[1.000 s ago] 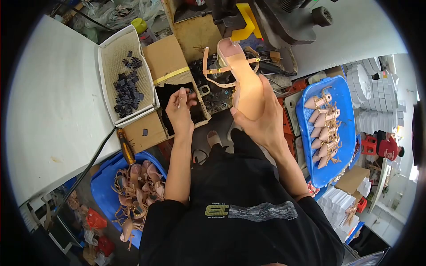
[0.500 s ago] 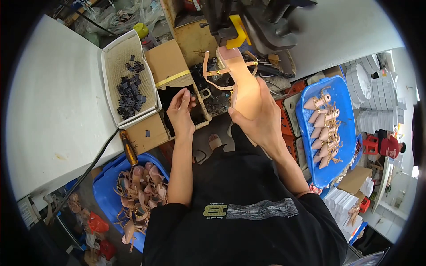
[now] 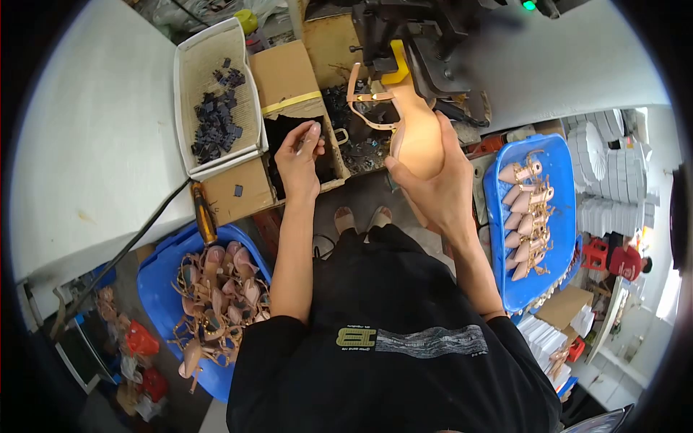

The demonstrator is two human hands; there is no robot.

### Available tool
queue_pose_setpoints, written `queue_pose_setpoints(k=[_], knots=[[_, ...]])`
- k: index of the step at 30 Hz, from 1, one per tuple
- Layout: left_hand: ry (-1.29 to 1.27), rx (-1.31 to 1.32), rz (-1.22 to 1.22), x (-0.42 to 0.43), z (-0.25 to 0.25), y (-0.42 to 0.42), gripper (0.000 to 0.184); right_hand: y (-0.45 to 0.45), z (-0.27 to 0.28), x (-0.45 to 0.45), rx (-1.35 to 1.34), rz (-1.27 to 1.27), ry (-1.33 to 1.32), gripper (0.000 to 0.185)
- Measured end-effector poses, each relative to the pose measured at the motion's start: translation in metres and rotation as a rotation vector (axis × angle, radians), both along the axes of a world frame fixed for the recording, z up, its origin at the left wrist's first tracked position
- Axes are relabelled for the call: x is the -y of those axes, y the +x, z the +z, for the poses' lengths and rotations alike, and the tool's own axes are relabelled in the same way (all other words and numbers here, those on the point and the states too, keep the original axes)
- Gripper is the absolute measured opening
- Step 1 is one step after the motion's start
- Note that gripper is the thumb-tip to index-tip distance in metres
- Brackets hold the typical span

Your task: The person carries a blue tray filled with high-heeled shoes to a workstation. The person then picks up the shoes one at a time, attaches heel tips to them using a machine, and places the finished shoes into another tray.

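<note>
My right hand [image 3: 442, 184] grips a strappy, studded shoe [image 3: 420, 136] by its toe half, with the tan sole facing up. The shoe's heel end sits under the yellow guard [image 3: 397, 63] of a black machine [image 3: 382, 36], and its strap hangs out to the left. Above a dark opening in a cardboard box [image 3: 294, 52], my left hand [image 3: 297, 160] is closed in a pinch. Whatever lies between its fingertips is too small to make out. Beside that hand stands a white box lid [image 3: 182, 101] holding small black pieces [image 3: 213, 123].
A screwdriver [image 3: 203, 213] lies by the bench edge. Below it, a blue basket [image 3: 155, 289] holds a jumble of shoes. Another blue basket [image 3: 559, 216] on the right has shoes in a row. Stacked white boxes [image 3: 606, 173] and a person in red [image 3: 624, 261] are farther off.
The shoe has gone further in under the yellow guard, its heel end now covered. My left hand keeps its pinch near the box opening. The whole view has shifted slightly.
</note>
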State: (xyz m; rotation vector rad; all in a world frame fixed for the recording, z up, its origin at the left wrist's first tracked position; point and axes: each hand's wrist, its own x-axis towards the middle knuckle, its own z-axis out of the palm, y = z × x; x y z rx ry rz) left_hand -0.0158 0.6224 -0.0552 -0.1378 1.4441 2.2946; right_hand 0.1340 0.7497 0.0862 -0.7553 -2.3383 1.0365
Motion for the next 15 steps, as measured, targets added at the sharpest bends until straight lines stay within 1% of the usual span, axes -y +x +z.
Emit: queue_pose_setpoints(k=[4,5,7,9,10,13,14,15], knots=[[0.036,0.000,0.026,-0.001,-0.007,0.000,0.021,0.001,-0.005,-0.003,0.009,0.063,0.009,0.080],[0.034,-0.006,0.042,-0.002,-0.010,-0.001,0.021,0.001,-0.004,0.001,-0.020,0.041,-0.076,0.081],[0.039,-0.007,0.060,-0.002,-0.013,-0.002,0.021,0.001,-0.004,0.003,0.053,0.007,-0.042,0.083],[0.061,-0.001,0.033,-0.001,-0.009,-0.001,0.021,0.001,-0.007,0.002,0.038,0.022,0.018,0.086],[0.033,-0.014,0.008,0.001,-0.007,-0.001,0.021,0.003,-0.016,-0.003,0.035,0.051,0.017,0.089],[-0.009,-0.035,-0.036,0.003,-0.003,-0.001,0.023,0.002,-0.026,-0.009,-0.026,0.060,0.087,0.091],[-0.004,-0.051,-0.043,0.003,-0.002,0.000,0.023,0.000,-0.022,-0.006,-0.050,0.063,-0.056,0.093],[0.002,-0.068,-0.055,0.003,-0.001,0.001,0.023,-0.001,-0.023,-0.006,-0.069,0.072,-0.076,0.092]])
